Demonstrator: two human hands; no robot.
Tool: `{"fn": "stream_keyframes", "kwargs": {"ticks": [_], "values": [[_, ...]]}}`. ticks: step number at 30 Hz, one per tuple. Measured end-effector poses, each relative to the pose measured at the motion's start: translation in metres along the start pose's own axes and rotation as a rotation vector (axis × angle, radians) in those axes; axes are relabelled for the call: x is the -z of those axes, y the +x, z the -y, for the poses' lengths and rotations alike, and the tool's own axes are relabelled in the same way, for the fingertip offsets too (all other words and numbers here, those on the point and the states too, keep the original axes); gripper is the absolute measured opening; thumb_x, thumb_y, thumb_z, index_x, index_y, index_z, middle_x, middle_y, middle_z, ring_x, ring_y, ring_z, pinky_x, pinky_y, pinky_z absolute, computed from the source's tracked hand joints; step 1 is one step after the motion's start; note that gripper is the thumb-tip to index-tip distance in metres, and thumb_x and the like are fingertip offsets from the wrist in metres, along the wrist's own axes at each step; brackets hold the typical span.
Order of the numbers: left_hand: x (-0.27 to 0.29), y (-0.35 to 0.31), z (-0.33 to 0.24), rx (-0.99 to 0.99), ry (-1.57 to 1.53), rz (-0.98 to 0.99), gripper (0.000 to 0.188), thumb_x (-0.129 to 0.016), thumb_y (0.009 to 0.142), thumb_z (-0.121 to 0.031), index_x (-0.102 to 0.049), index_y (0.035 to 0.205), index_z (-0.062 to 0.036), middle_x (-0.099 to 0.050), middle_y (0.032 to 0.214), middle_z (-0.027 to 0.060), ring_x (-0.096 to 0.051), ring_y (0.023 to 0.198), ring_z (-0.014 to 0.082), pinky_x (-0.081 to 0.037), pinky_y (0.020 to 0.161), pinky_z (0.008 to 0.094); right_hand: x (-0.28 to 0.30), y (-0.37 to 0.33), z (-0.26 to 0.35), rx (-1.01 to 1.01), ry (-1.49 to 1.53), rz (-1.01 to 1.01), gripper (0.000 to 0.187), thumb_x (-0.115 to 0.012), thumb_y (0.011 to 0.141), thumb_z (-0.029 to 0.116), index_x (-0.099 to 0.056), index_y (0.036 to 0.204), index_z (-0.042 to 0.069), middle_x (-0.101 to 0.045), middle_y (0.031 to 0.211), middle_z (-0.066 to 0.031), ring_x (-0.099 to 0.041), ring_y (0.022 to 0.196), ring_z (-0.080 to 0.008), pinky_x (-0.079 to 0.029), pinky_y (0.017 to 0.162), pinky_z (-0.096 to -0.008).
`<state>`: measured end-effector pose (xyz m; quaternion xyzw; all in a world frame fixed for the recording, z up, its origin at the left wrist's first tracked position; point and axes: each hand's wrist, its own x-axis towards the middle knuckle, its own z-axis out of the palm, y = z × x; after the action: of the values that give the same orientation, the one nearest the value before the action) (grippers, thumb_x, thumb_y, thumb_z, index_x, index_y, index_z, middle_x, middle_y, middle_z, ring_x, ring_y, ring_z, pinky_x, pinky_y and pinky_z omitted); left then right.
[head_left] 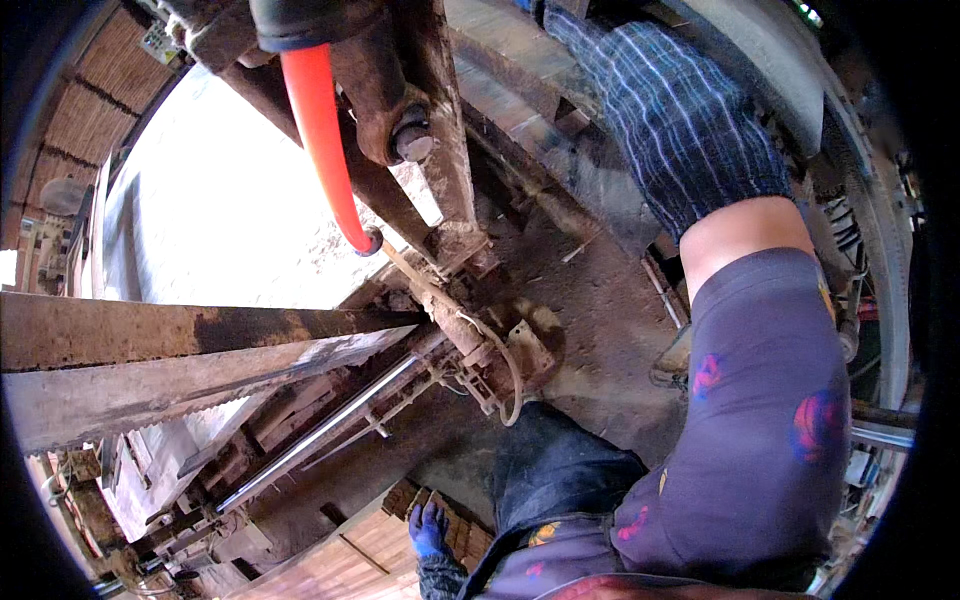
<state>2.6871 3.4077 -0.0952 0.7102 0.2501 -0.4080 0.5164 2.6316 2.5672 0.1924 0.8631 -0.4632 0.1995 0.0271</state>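
Observation:
My left hand [430, 530], in a blue glove, is low in the head view beside my body. Its fingers stretch apart over the edge of some stacked light wooden pieces [375, 545], apparently touching them. I see nothing held in it. My right arm [700, 130], in a striped sleeve cover, reaches up to the top edge beside the machine; its hand lies outside the picture. A curved red-orange tube [325, 150] hangs from the machine head, near neither hand.
A long toothed metal blade [200, 395] runs in from the left under a stained beam [130, 335]. A shiny metal rod [320, 435] slopes below it. A rusty machine frame [440, 130] stands ahead over a dusty floor [600, 290]. A thin hose [515, 380] loops near my leg.

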Motion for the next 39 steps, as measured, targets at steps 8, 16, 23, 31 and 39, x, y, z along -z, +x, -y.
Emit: {"fn": "stream_keyframes", "kwargs": {"ticks": [8,16,23,31,39], "values": [[0.011,-0.01,0.039,0.086,-0.031,0.03,0.05,-0.061,0.084,-0.012,-0.039,0.129,-0.0096,-0.061,0.103,0.0096,-0.061,0.087,0.0241,-0.051,0.065,0.0351,0.001,0.002,-0.002,0.001,0.001,0.004,0.048,-0.05,0.083,0.049,-0.062,0.106,0.009,-0.061,0.107,-0.0176,-0.058,0.098,-0.0341,-0.044,0.083,-0.0409],[-0.004,-0.009,0.009,0.019,0.028,0.059,0.049,-0.058,0.086,-0.015,-0.038,0.131,-0.0101,-0.059,0.114,0.0088,-0.059,0.098,0.0258,-0.05,0.074,0.0363,0.016,-0.016,-0.004,-0.032,-0.011,-0.013,0.047,-0.05,0.083,0.049,-0.062,0.105,0.008,-0.061,0.106,-0.0177,-0.058,0.097,-0.0343,-0.045,0.083,-0.0409],[0.04,-0.002,0.033,-0.009,0.008,0.11,0.051,-0.059,0.085,-0.015,-0.037,0.131,-0.0078,-0.059,0.113,0.0103,-0.06,0.096,0.0247,-0.05,0.072,0.0334,0.041,-0.051,0.003,-0.082,-0.04,-0.031,0.047,-0.05,0.083,0.048,-0.062,0.104,0.008,-0.061,0.105,-0.0178,-0.058,0.096,-0.0344,-0.045,0.083,-0.041],[0.089,0.017,0.049,-0.078,-0.008,0.156,0.053,-0.058,0.085,-0.015,-0.035,0.133,-0.0066,-0.059,0.112,0.012,-0.06,0.097,0.0258,-0.049,0.073,0.0347,0.056,-0.086,0.007,-0.132,0.003,-0.054,0.047,-0.05,0.083,0.048,-0.063,0.103,0.008,-0.062,0.105,-0.0179,-0.058,0.096,-0.0346,-0.045,0.082,-0.041],[0.088,0.012,0.031,-0.181,-0.123,0.213,0.054,-0.057,0.086,-0.014,-0.033,0.134,-0.0068,-0.058,0.115,0.0131,-0.06,0.097,0.028,-0.05,0.073,0.0376,0.074,-0.145,0.088,-0.093,0.31,-0.048,0.031,-0.052,0.086,0.034,-0.064,0.091,0.006,-0.064,0.083,-0.0135,-0.06,0.078,-0.027,-0.046,0.071,-0.0367]]}}
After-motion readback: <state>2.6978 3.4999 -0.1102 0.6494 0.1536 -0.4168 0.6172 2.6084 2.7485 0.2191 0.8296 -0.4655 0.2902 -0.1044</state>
